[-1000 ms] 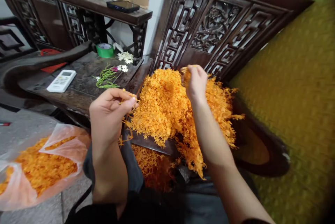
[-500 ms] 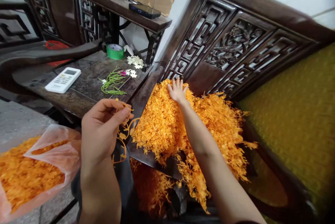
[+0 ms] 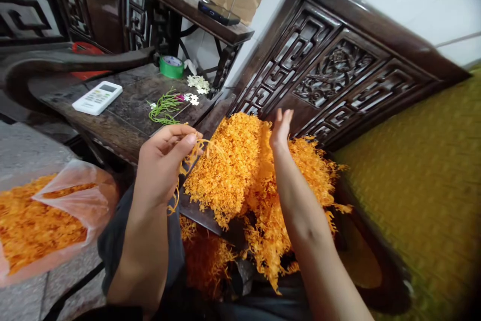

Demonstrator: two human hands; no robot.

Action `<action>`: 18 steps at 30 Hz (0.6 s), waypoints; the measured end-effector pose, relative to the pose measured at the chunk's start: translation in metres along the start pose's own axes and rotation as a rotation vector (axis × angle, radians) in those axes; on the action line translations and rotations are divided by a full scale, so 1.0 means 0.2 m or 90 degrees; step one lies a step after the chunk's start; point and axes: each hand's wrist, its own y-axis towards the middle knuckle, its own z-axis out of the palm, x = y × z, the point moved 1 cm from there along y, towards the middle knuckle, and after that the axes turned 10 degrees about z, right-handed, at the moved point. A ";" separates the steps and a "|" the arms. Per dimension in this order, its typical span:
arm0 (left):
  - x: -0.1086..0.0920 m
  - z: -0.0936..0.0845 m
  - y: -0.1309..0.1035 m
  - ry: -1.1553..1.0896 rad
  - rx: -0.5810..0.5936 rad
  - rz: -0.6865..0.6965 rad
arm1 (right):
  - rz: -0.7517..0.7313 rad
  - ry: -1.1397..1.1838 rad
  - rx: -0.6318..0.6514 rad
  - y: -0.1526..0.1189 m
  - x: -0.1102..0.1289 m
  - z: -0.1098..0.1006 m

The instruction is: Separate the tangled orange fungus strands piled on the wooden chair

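Bench (image 3: 130, 105): I make out a white remote (image 3: 97, 97), green tape roll (image 3: 172, 67), green stems (image 3: 164, 109) and white flowers (image 3: 198, 84) on dark wood.
Shelf (image 3: 180, 3): I see a phone (image 3: 219, 12) near its right end.
Seat (image 3: 210, 221): I see orange strands (image 3: 233, 155) heaped there.
Floor (image 3: 22, 146): I see a plastic bag (image 3: 95, 201) holding orange pieces (image 3: 41, 226).

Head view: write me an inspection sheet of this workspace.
Surface: dark wooden seat, mostly hidden under orange pile
Things: orange strands held; plastic bag of orange pieces at left
Clutter: white remote, green tape, green stems, white flowers
Hands: left hand pinches strands; right hand open at the pile, contact unclear
Cables: none certain; dark strip at lower left unclear
Surroundings: carved wooden panel behind, yellow-green surface at right
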 end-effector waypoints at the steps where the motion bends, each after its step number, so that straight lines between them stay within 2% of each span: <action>1: -0.01 0.01 -0.01 0.006 0.015 0.010 | -0.006 0.029 -0.051 -0.09 0.03 -0.04; 3: -0.02 0.07 -0.06 0.018 0.075 0.036 | -0.047 0.095 -0.135 -0.36 0.08 -0.08; 4: -0.03 0.11 -0.09 0.022 0.120 0.051 | -0.092 0.111 -0.079 -0.53 0.10 -0.08; 6: -0.04 0.21 -0.14 0.031 0.226 0.071 | -0.144 0.139 0.167 -0.90 0.14 -0.03; 8: -0.03 0.31 -0.19 0.054 0.309 0.077 | -0.121 0.246 0.397 -1.23 0.17 0.00; 10: -0.03 0.38 -0.22 0.092 0.339 0.086 | -0.009 0.389 0.496 -1.46 0.18 -0.02; 12: -0.02 0.39 -0.21 0.155 0.339 0.117 | 0.094 0.478 0.476 -1.58 0.14 -0.11; 14: -0.01 0.36 -0.20 0.255 0.340 0.202 | 0.124 0.458 0.372 -1.64 0.04 -0.22; 16: 0.00 0.34 -0.19 0.341 0.428 0.223 | 0.099 0.339 0.272 -1.69 -0.09 -0.31; 18: 0.00 0.32 -0.19 0.385 0.454 0.182 | 0.064 0.171 0.258 -1.77 -0.20 -0.34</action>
